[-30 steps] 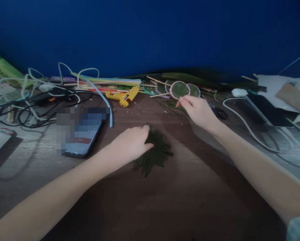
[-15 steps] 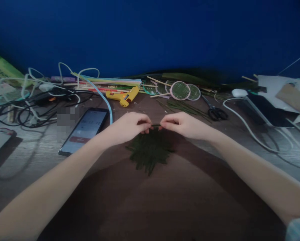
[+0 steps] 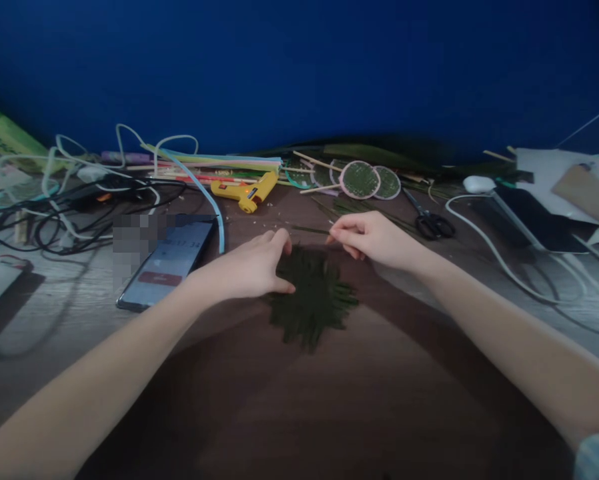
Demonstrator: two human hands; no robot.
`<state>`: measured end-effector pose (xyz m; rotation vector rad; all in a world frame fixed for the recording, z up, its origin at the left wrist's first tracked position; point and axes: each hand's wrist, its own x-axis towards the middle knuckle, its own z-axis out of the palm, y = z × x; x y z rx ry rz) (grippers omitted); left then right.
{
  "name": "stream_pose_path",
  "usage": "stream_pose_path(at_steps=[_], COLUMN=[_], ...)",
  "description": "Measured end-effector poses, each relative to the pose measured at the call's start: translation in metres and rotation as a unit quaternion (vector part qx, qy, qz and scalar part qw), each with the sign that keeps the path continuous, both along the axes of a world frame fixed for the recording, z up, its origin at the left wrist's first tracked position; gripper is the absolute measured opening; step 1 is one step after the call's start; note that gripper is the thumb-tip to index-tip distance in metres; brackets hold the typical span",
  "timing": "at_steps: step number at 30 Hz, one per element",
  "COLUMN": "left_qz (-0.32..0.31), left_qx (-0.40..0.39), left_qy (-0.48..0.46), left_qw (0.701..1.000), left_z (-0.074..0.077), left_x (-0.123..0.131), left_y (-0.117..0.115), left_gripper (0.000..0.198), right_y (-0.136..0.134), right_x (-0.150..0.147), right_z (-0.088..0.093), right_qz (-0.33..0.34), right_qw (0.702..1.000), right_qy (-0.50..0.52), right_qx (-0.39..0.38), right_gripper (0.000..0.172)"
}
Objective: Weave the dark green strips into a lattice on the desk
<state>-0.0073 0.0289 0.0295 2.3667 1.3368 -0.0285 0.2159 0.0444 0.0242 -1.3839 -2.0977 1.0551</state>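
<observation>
A dark green piece woven from leaf strips [image 3: 313, 300], with loose ends fanning out round it, lies flat on the brown table [image 3: 299, 407]. My left hand [image 3: 259, 265] is at its left edge, thumb and fingers apart, nothing held. Above the piece's upper right, my right hand [image 3: 367, 237] pinches the end of a thin green strip [image 3: 309, 229] that points left. More loose green strips [image 3: 379, 215] lie behind my right hand.
A yellow glue gun [image 3: 248, 192], a phone [image 3: 172, 263] and tangled cables [image 3: 54, 220] are on the left. Black scissors [image 3: 432, 225], round green discs on sticks [image 3: 360, 180] and a dark device [image 3: 534, 217] lie toward the back and right.
My left hand has let go of the strip and opened, moving slightly left and down. My right hand has shifted right with the strip. The woven piece has moved a little right.
</observation>
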Motion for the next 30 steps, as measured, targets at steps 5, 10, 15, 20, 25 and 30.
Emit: stream_pose_path(at_steps=[5,10,15,20,25,30], left_qz=[0.033,0.025,0.01,0.015,0.028,0.03], left_qx=[0.027,0.046,0.059,0.055,0.047,0.045], left_qy=[0.048,0.015,-0.056,-0.055,-0.053,-0.052], left_qw=[0.998,0.999,0.997,0.997,0.997,0.997], left_z=[0.0,0.0,-0.006,-0.013,-0.017,-0.018], left_x=[0.011,0.011,0.01,0.013,0.014,0.014], left_y=[-0.01,-0.007,0.0,0.001,0.001,0.002], left_gripper=[0.043,0.039,0.037,0.035,0.04,0.045], right_y=[0.003,0.004,0.004,0.004,0.004,0.004], right_x=[0.002,0.002,0.002,0.002,0.003,0.003], right_z=[-0.003,-0.004,-0.004,-0.004,-0.005,-0.006], right_qz=[-0.022,-0.03,-0.041,-0.042,-0.037,-0.039], right_qw=[1.0,1.0,0.999,0.999,0.999,0.999], right_qy=[0.01,0.008,0.003,0.005,0.007,0.007], right_qx=[0.008,0.0,0.0,0.002,0.009,0.004], right_gripper=[0.023,0.022,0.021,0.021,0.021,0.021])
